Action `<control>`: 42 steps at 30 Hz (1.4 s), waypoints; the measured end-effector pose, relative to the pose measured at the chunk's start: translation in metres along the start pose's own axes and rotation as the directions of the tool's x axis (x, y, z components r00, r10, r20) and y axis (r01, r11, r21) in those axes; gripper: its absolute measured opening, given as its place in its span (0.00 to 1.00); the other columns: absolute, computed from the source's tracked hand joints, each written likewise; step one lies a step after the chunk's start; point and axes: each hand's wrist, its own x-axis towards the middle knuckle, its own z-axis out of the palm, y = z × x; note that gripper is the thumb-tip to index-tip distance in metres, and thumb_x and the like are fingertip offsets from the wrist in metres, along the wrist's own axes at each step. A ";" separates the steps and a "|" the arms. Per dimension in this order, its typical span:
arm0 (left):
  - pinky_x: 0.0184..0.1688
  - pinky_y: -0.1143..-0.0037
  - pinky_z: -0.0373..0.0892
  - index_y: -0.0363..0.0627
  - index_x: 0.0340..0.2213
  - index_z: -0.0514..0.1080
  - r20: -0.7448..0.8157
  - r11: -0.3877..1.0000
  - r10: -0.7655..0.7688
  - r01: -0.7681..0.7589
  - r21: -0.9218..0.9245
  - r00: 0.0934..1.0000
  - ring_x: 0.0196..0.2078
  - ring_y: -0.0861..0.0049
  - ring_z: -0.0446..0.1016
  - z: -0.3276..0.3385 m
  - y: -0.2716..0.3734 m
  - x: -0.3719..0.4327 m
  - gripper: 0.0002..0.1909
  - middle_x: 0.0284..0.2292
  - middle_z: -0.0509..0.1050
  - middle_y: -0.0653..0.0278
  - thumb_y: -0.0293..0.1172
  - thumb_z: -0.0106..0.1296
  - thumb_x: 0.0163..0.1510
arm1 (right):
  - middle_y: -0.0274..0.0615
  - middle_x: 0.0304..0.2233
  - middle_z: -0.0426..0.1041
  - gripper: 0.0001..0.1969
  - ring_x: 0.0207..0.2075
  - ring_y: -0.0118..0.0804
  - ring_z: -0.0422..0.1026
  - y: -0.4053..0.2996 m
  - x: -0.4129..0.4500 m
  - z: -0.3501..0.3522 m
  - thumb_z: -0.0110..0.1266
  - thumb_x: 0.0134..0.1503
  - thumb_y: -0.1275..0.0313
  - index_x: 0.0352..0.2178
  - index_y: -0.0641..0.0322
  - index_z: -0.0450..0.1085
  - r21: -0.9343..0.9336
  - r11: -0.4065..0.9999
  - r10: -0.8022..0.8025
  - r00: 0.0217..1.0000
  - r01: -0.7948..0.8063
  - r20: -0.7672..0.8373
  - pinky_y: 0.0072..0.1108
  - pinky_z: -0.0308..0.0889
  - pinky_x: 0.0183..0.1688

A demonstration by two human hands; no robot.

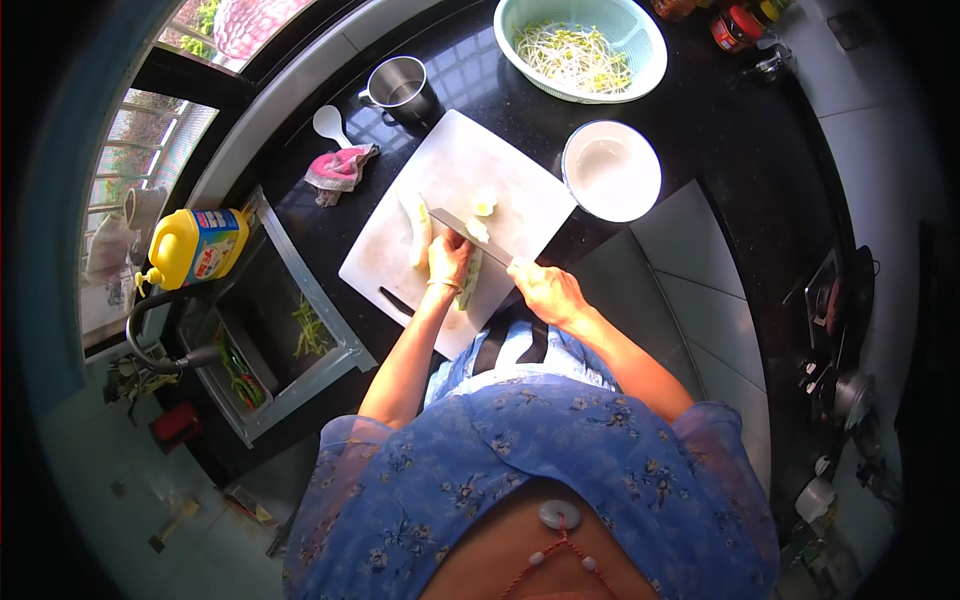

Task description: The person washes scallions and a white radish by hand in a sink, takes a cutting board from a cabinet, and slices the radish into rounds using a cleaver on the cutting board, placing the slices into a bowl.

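On a white cutting board (375, 251), my left hand (450, 259) presses down a long pale green vegetable piece (470, 281), perhaps a peeled gourd or cucumber. A kitchen knife (469, 234) is gripped by its handle in my right hand (549, 291). Its blade slants up and left across the board, just beyond my left fingers. Two small cut chunks lie by the blade: one piece (477, 229) against its far side and another piece (484, 203) a little farther away. A second long peeled length (417, 229) rests left of my left hand.
A white bowl (611, 169) stands by the board's right corner, and a colander (506, 45) of sprouts (574, 56) behind. Left are a metal mug (397, 84), white spoon (328, 124), pink cloth (339, 171), yellow detergent bottle (196, 247) and sink (300, 259) with greens and peppers.
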 end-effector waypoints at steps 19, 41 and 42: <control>0.32 0.72 0.67 0.37 0.27 0.69 -0.117 0.885 0.075 -0.012 0.465 0.990 0.27 0.67 0.72 -0.008 0.015 0.013 0.14 0.23 0.71 0.56 0.33 0.57 0.38 | 0.50 0.27 0.70 0.11 0.28 0.49 0.71 0.017 0.075 0.009 0.41 0.53 0.70 0.35 0.64 0.67 0.294 0.953 0.042 0.991 -0.078 0.127 0.32 0.68 0.31; 0.31 0.73 0.67 0.36 0.26 0.70 -0.130 0.874 -0.058 0.113 0.473 0.990 0.27 0.72 0.73 0.001 0.010 0.022 0.12 0.24 0.74 0.57 0.33 0.56 0.41 | 0.45 0.25 0.71 0.09 0.27 0.50 0.71 0.010 0.049 0.010 0.42 0.55 0.66 0.32 0.54 0.67 0.011 0.986 -0.168 0.984 0.169 -0.065 0.36 0.67 0.27; 0.31 0.73 0.67 0.36 0.26 0.70 -0.137 0.875 -0.061 0.119 0.470 0.989 0.27 0.72 0.73 0.000 0.008 0.023 0.12 0.24 0.74 0.57 0.33 0.56 0.41 | 0.45 0.25 0.71 0.09 0.27 0.50 0.71 0.008 0.043 0.005 0.42 0.55 0.66 0.32 0.54 0.67 0.011 0.985 -0.172 0.983 0.173 -0.058 0.36 0.67 0.27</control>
